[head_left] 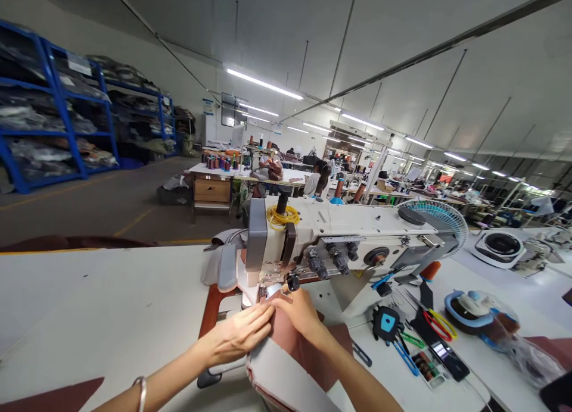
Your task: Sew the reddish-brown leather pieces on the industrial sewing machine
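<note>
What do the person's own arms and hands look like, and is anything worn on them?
No sleeves or gloves show: the left hand and right hand are bare up the forearms. A thin silver metal bangle circles the left wrist. No rings, watch or markings can be made out.

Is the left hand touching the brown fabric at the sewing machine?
Touching. The head view shows the left hand lying flat on the brown fabric, with no gap between them.

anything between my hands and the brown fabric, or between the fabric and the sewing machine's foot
Nothing visible. The left hand and right hand both rest directly on the brown fabric, and its front edge already lies at the presser foot of the sewing machine.
</note>
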`<act>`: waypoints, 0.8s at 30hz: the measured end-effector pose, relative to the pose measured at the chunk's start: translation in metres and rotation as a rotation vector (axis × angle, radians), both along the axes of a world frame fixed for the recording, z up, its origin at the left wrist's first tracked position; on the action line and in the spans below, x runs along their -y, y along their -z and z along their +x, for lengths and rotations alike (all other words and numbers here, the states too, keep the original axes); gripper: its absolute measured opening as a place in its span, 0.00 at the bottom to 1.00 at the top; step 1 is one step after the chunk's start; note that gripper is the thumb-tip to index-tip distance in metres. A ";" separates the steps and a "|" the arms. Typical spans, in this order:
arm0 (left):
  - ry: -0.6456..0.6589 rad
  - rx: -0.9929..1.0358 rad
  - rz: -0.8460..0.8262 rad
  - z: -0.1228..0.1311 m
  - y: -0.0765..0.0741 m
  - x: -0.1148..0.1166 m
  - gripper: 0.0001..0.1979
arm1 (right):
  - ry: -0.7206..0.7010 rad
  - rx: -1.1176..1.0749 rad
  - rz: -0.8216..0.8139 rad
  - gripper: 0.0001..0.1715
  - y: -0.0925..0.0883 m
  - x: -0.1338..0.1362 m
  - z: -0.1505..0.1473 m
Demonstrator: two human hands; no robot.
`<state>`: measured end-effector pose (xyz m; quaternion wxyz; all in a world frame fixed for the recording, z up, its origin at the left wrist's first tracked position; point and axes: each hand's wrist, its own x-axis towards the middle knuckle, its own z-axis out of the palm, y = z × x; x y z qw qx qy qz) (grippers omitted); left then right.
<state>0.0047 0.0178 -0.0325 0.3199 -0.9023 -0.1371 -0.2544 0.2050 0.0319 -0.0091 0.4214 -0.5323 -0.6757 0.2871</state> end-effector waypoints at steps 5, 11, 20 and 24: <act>-0.117 0.107 -0.042 -0.009 0.016 0.020 0.17 | -0.002 0.029 -0.056 0.06 0.006 0.001 -0.013; -0.188 0.127 -0.129 -0.006 0.013 0.025 0.16 | -0.047 0.042 -0.092 0.02 -0.007 -0.010 -0.016; -0.274 0.111 -0.285 0.001 0.016 0.025 0.16 | -0.130 0.123 -0.193 0.09 -0.014 -0.029 -0.011; -0.283 0.108 -0.336 0.001 0.018 0.025 0.17 | -0.205 0.093 -0.198 0.07 -0.010 -0.034 -0.007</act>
